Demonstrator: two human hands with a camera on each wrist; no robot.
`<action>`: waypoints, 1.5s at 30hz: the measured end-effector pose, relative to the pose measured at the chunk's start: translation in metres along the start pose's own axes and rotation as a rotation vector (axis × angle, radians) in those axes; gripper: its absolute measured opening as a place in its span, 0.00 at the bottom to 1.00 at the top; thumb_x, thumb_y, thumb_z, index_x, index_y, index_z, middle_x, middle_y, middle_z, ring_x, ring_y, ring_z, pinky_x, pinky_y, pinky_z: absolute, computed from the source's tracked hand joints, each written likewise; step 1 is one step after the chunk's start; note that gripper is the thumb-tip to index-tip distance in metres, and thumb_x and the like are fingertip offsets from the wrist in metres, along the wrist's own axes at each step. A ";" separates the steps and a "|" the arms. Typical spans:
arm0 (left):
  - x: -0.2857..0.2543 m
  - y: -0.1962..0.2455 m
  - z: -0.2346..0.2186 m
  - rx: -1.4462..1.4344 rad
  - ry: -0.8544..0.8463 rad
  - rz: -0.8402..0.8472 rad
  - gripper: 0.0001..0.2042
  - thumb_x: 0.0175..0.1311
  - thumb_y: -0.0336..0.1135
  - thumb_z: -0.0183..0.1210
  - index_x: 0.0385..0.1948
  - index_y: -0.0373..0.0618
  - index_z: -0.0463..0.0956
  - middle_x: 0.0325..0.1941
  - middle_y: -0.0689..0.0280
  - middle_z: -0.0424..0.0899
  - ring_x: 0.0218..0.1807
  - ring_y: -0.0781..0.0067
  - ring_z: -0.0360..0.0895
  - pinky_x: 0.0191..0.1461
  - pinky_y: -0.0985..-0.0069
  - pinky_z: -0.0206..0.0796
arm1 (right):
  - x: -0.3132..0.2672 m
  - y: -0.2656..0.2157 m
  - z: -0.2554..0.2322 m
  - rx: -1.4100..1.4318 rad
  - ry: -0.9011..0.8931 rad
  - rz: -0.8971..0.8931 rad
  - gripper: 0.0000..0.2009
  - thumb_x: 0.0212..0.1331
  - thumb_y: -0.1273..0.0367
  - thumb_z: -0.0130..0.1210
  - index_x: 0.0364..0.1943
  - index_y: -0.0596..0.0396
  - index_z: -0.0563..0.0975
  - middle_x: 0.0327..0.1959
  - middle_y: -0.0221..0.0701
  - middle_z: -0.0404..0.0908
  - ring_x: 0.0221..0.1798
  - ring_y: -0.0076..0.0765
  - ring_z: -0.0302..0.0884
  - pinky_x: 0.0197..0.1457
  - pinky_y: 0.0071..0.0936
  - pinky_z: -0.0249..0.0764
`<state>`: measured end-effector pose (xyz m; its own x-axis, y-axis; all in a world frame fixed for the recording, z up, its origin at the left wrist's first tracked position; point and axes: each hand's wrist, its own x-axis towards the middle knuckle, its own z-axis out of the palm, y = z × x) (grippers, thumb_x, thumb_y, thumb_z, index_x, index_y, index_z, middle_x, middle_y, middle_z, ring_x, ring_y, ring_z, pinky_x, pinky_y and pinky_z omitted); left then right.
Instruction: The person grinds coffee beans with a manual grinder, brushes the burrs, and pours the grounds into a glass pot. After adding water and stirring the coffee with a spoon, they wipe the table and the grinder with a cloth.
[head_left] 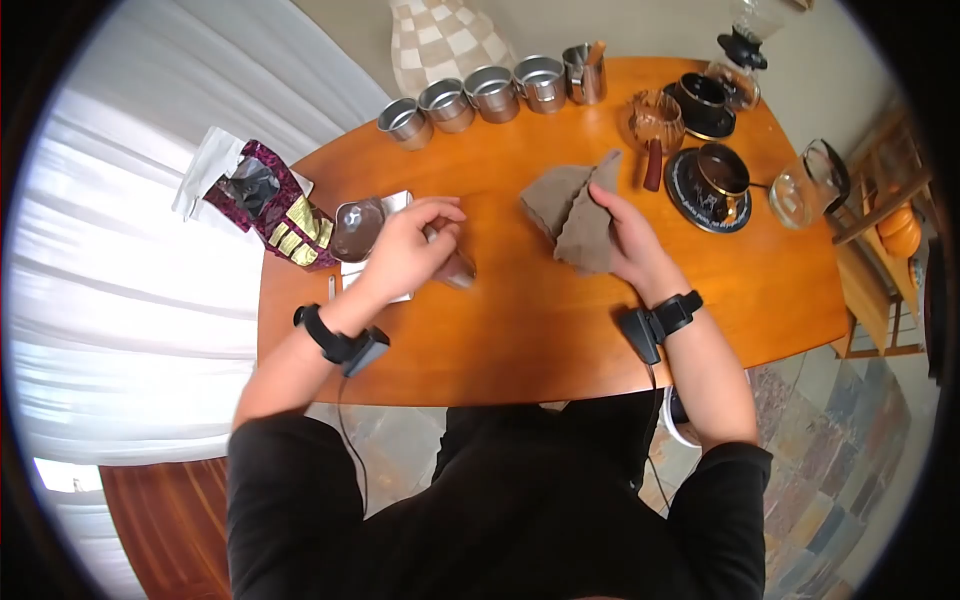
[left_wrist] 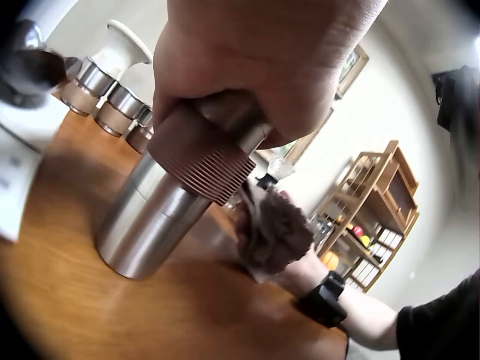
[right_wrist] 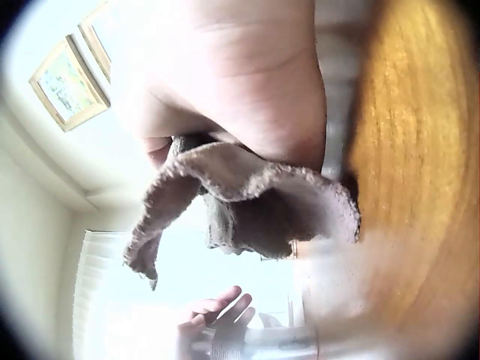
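In the left wrist view my left hand [head_left: 412,248] grips the top of a hand coffee grinder [left_wrist: 154,221], a steel cylinder with a brown ribbed collar. The grinder leans, its base close over the wooden tabletop. My right hand [head_left: 632,240] pinches a grey-brown cloth [head_left: 583,225] between thumb and fingers. Its frayed, folded edge hangs down in the right wrist view. Left of the left hand, a brown dish [head_left: 357,229] sits on a white scale [head_left: 396,203], partly hidden by the forearm.
An open purple coffee bag [head_left: 277,180] stands at the left. Steel cups [head_left: 490,97] line the back edge, beside a steel pitcher [head_left: 585,75]. At the right are a glass server [head_left: 657,122], a black cup [head_left: 722,170] on its saucer, and a glass jar [head_left: 795,195].
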<state>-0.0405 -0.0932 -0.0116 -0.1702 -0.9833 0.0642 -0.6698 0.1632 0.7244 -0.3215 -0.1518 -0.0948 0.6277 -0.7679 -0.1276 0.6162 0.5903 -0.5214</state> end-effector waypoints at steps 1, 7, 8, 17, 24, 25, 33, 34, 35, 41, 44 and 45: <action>-0.008 -0.002 0.006 0.024 0.073 0.067 0.09 0.62 0.24 0.56 0.42 0.35 0.76 0.51 0.62 0.81 0.41 0.79 0.76 0.47 0.80 0.69 | 0.000 -0.001 0.001 0.022 -0.032 -0.018 0.23 0.68 0.60 0.49 0.61 0.59 0.68 0.60 0.37 0.74 0.60 0.39 0.73 0.63 0.37 0.70; -0.070 -0.002 0.035 -0.332 0.351 0.097 0.23 0.52 0.21 0.64 0.52 0.38 0.70 0.48 0.63 0.80 0.47 0.74 0.77 0.53 0.77 0.68 | -0.001 -0.006 -0.011 0.030 -0.023 -0.061 0.28 0.70 0.54 0.42 0.67 0.58 0.60 0.65 0.41 0.69 0.63 0.50 0.69 0.66 0.45 0.66; -0.080 0.001 0.035 -0.355 0.374 0.074 0.26 0.51 0.20 0.64 0.55 0.38 0.68 0.47 0.63 0.80 0.48 0.73 0.77 0.56 0.76 0.67 | 0.004 -0.006 -0.013 0.034 -0.035 -0.067 0.29 0.71 0.53 0.41 0.67 0.59 0.59 0.66 0.43 0.68 0.65 0.53 0.67 0.67 0.47 0.64; -0.102 -0.003 0.018 -0.261 0.426 0.113 0.25 0.53 0.26 0.63 0.55 0.41 0.68 0.36 0.62 0.81 0.40 0.63 0.81 0.46 0.71 0.72 | 0.008 -0.009 0.005 -0.063 0.025 -0.111 0.22 0.69 0.60 0.45 0.62 0.59 0.67 0.62 0.39 0.73 0.64 0.45 0.69 0.70 0.42 0.63; -0.066 -0.009 0.015 -0.256 0.175 0.247 0.28 0.52 0.34 0.67 0.56 0.44 0.66 0.45 0.59 0.80 0.47 0.59 0.79 0.50 0.68 0.70 | 0.011 -0.021 0.048 -0.662 0.291 -0.126 0.22 0.63 0.66 0.56 0.59 0.62 0.69 0.55 0.38 0.76 0.57 0.34 0.73 0.60 0.29 0.69; -0.065 -0.013 0.018 -0.267 0.164 0.248 0.28 0.52 0.34 0.67 0.56 0.44 0.66 0.45 0.59 0.80 0.47 0.59 0.79 0.50 0.68 0.70 | 0.012 -0.014 0.060 -0.956 0.336 -0.264 0.22 0.63 0.68 0.55 0.60 0.62 0.68 0.56 0.38 0.74 0.57 0.30 0.72 0.56 0.27 0.70; -0.051 -0.047 0.030 -0.789 -0.200 0.160 0.31 0.50 0.24 0.69 0.57 0.45 0.65 0.49 0.68 0.76 0.46 0.80 0.75 0.49 0.80 0.71 | 0.008 0.014 0.072 -1.797 0.026 -0.199 0.21 0.60 0.71 0.57 0.57 0.57 0.70 0.43 0.39 0.76 0.38 0.34 0.78 0.45 0.29 0.75; -0.048 -0.053 0.030 -0.805 -0.292 0.124 0.31 0.48 0.24 0.70 0.57 0.46 0.67 0.49 0.69 0.76 0.47 0.80 0.75 0.51 0.80 0.70 | 0.010 0.019 0.075 -1.881 0.048 -0.129 0.22 0.57 0.71 0.59 0.57 0.58 0.71 0.44 0.45 0.75 0.43 0.45 0.78 0.49 0.36 0.75; -0.048 -0.055 0.029 -0.790 -0.284 0.119 0.31 0.48 0.24 0.70 0.57 0.46 0.67 0.49 0.69 0.76 0.47 0.80 0.75 0.51 0.80 0.70 | 0.015 0.021 0.069 -2.085 -0.041 -0.109 0.23 0.54 0.70 0.60 0.56 0.57 0.71 0.46 0.45 0.74 0.50 0.52 0.75 0.54 0.39 0.73; -0.045 -0.071 0.040 -1.163 -0.496 0.031 0.35 0.45 0.28 0.74 0.58 0.46 0.67 0.49 0.71 0.75 0.49 0.81 0.74 0.55 0.78 0.69 | 0.052 0.034 0.076 -2.233 -0.200 -0.135 0.26 0.50 0.70 0.61 0.57 0.56 0.72 0.50 0.41 0.71 0.57 0.52 0.70 0.58 0.38 0.70; -0.044 -0.073 0.039 -1.121 -0.573 0.031 0.36 0.44 0.31 0.76 0.58 0.44 0.66 0.51 0.70 0.74 0.53 0.80 0.72 0.57 0.76 0.68 | 0.088 0.037 0.078 -2.149 -0.251 -0.172 0.26 0.50 0.70 0.61 0.57 0.56 0.72 0.49 0.41 0.71 0.57 0.51 0.69 0.58 0.38 0.70; -0.043 -0.076 0.041 -1.107 -0.618 0.021 0.37 0.44 0.32 0.76 0.58 0.43 0.65 0.51 0.70 0.74 0.55 0.79 0.71 0.58 0.75 0.68 | 0.105 0.039 0.073 -2.137 -0.270 -0.234 0.25 0.50 0.70 0.61 0.56 0.56 0.72 0.48 0.42 0.71 0.56 0.52 0.70 0.57 0.38 0.69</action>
<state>-0.0118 -0.0596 -0.0974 -0.6815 -0.7312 -0.0317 0.2464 -0.2700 0.9308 -0.1968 -0.1910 -0.0669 0.7922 -0.6081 0.0515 -0.5330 -0.7305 -0.4269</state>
